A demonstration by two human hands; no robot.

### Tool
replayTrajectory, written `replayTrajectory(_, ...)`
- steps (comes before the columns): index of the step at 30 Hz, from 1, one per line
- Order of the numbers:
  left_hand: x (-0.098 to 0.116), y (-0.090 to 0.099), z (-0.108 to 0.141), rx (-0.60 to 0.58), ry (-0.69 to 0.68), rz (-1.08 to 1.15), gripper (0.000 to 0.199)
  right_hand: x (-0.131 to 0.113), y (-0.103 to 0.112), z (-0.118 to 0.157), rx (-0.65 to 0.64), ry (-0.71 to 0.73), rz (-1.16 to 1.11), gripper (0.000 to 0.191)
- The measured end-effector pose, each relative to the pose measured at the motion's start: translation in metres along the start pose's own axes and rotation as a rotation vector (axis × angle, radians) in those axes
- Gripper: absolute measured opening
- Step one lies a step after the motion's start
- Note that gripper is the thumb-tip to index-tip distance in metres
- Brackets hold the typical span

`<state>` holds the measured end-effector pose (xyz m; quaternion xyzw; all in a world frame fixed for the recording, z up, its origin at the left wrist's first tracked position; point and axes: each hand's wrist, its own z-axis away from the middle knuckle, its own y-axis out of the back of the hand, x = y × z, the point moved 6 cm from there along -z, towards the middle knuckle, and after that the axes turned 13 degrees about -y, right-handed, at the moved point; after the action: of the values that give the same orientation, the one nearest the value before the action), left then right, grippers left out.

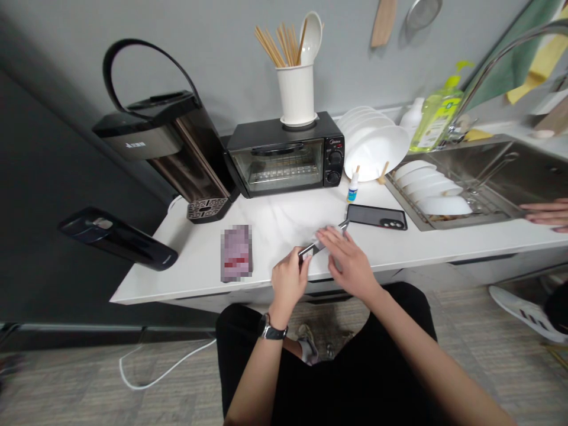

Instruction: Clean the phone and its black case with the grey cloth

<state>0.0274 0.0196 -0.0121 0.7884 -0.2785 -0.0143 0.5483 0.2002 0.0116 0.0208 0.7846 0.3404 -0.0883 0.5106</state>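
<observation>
- Left hand (288, 279) grips a smartphone (316, 247) near the front edge of the countertop (199, 284).
- Right hand (349, 258), fingers fairly straight, lies over it; grip unclear.

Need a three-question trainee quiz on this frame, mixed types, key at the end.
1. True or false: the person wears a watch on the right wrist.
2. Fill in: the white utensil holder stands atop the black ____.
3. Which hand grips the near end of the dark-edged flat object, and where is the other?

Key:
1. False; the watch is on the left.
2. Toaster oven.
3. The left hand; the right hand is over its far part.
</observation>
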Motion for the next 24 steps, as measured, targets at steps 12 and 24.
replayTrajectory(12, -0.003, -0.006, 0.001, -0.059, -0.002, -0.087, 0.022, -0.049, -0.016, 0.013, -0.062, 0.075, -0.017, 0.079)
replayTrajectory(24, 0.005, 0.005, -0.001, 0.045, -0.023, 0.025, 0.024, 0.032, 0.017, -0.01, 0.117, -0.113, 0.041, 0.08)
